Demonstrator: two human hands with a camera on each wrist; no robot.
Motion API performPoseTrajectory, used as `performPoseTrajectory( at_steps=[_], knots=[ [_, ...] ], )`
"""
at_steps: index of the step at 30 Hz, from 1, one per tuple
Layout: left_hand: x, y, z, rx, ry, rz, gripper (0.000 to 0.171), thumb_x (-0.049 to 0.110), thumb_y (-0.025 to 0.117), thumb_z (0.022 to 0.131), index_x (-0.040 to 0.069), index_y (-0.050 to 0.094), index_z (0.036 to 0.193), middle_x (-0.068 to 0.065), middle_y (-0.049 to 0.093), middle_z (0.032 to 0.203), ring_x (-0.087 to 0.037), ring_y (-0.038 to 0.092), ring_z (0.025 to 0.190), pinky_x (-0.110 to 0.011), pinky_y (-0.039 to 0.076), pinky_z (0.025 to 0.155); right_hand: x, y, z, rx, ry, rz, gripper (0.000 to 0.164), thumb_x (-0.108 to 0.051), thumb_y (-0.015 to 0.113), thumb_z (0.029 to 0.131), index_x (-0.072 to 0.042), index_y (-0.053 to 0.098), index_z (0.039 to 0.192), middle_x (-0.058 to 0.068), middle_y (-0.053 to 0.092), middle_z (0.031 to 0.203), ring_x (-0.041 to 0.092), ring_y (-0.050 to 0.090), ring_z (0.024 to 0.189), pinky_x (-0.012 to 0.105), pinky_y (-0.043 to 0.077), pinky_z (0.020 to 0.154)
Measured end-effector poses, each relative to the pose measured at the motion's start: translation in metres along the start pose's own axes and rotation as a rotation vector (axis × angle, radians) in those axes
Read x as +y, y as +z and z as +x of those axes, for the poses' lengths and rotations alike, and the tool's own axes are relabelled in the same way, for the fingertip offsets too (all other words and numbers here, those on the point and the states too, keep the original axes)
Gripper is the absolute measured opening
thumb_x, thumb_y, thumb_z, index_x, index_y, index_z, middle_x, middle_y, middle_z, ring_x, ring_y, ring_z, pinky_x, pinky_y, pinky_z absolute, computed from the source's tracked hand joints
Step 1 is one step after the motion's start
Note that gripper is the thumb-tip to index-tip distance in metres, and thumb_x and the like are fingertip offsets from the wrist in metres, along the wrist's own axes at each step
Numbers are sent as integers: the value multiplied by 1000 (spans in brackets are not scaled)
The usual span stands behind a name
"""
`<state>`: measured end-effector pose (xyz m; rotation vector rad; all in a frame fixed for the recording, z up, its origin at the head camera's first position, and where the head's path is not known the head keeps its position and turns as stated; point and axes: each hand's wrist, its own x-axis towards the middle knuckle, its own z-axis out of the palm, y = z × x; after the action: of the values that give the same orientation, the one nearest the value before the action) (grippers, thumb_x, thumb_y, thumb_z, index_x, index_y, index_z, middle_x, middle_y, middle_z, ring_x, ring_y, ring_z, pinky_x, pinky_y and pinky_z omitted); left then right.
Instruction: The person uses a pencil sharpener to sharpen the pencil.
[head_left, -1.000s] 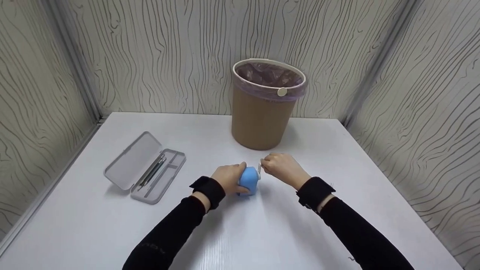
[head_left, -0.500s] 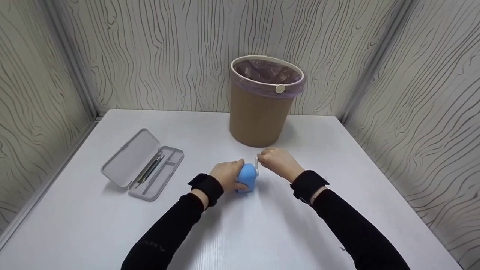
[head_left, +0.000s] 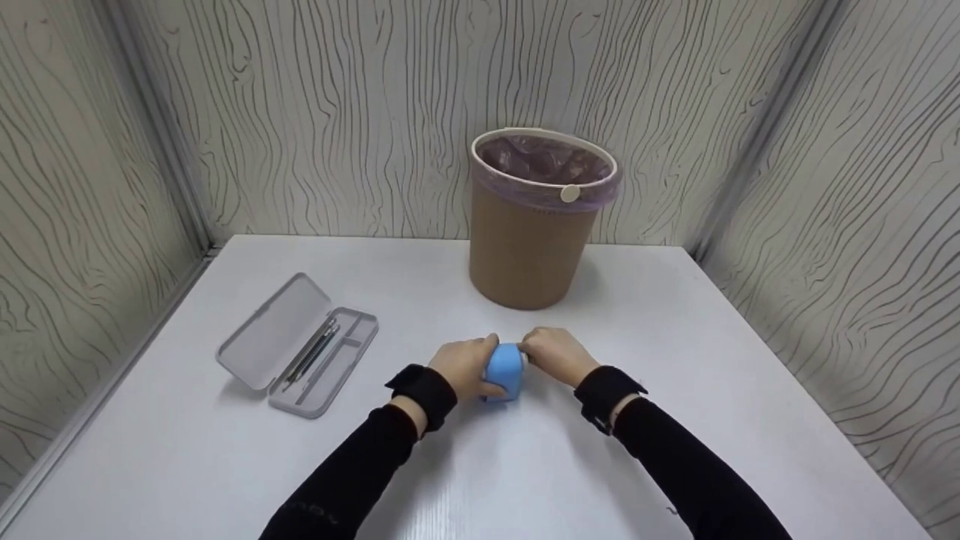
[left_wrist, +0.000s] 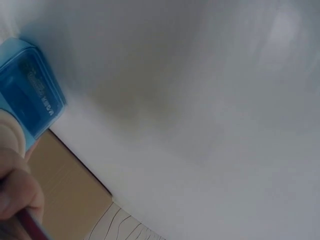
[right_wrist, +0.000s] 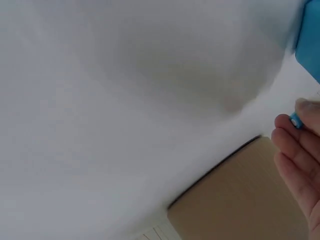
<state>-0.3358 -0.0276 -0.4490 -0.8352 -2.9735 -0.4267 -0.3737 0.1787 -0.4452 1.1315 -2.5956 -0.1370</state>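
Note:
My left hand (head_left: 463,367) grips a blue crank pencil sharpener (head_left: 504,371) from its left side, thumb toward me. On the sharpener's right side is the pale crank, mostly hidden behind my right hand (head_left: 556,354). Seen from the right wrist, my right thumb and index finger pinch the crank's small blue knob (right_wrist: 296,120), with the other fingers loosely bent. The left wrist view shows the sharpener's see-through blue drawer (left_wrist: 32,92) with white lettering and the round cream crank hub (left_wrist: 11,132). The sharpener's far end is covered by my left hand.
Left on the white table (head_left: 420,289) lies an opened grey pencil case (head_left: 322,397) with several pencils (head_left: 310,352) in its long compartment. Behind my hands stands a brown bin (head_left: 525,259) with a purple liner. Wood-patterned panels (head_left: 360,112) enclose the table.
My right hand has come in closer to the sharpener, and the crank arm, upright before, is now hidden behind my fingers. My left hand keeps its grip on the sharpener.

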Motion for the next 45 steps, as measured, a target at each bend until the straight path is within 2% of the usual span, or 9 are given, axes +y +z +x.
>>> performPoseTrajectory(
  at_steps=[3,7,13,18,27,35,45],
  knots=[
    [1,2,0,1,-8,-4,78,50,83,82,11,50,141,-10,72,128,-25,72,112,-39,58,100,-1,5,-8,15,58,102,13,-1,76,86,-9,81,94,6,80,86,22,75,80,34,62,74],
    [2,2,-1,11,-8,-5,76,50,83,82,12,51,138,-10,73,126,-24,73,111,-39,59,99,-1,8,-12,26,114,174,17,-1,76,86,-8,81,100,7,81,91,23,76,85,36,62,79],
    [2,3,-1,20,-17,-22,76,50,84,81,11,51,137,-10,73,125,-24,73,110,-39,59,98,-1,14,-18,19,161,278,5,-3,76,86,-6,80,89,7,80,88,24,75,84,37,61,81],
    [2,3,-2,40,-2,-27,70,49,86,80,9,53,128,-10,75,119,-24,74,105,-39,60,92,-2,19,-25,30,139,322,6,-1,76,85,-6,79,86,7,78,86,24,74,84,36,61,79],
    [3,3,-3,45,-4,-51,68,47,86,81,7,54,127,-10,74,118,-25,74,106,-39,60,93,-14,20,-40,58,81,232,8,-4,75,87,-4,80,92,8,78,89,25,75,87,34,62,80],
    [4,3,-1,36,-15,-54,67,46,86,80,8,55,126,-10,75,117,-25,74,105,-39,60,93,-22,12,-58,82,-64,106,11,-4,75,87,-7,81,96,6,77,90,20,74,85,28,61,76],
    [1,4,1,30,-19,-29,68,48,86,80,9,55,126,-10,75,118,-25,74,105,-39,60,94,-27,0,-73,175,-158,64,8,-8,77,89,-8,76,96,3,74,89,16,71,82,27,60,72]
  ],
)
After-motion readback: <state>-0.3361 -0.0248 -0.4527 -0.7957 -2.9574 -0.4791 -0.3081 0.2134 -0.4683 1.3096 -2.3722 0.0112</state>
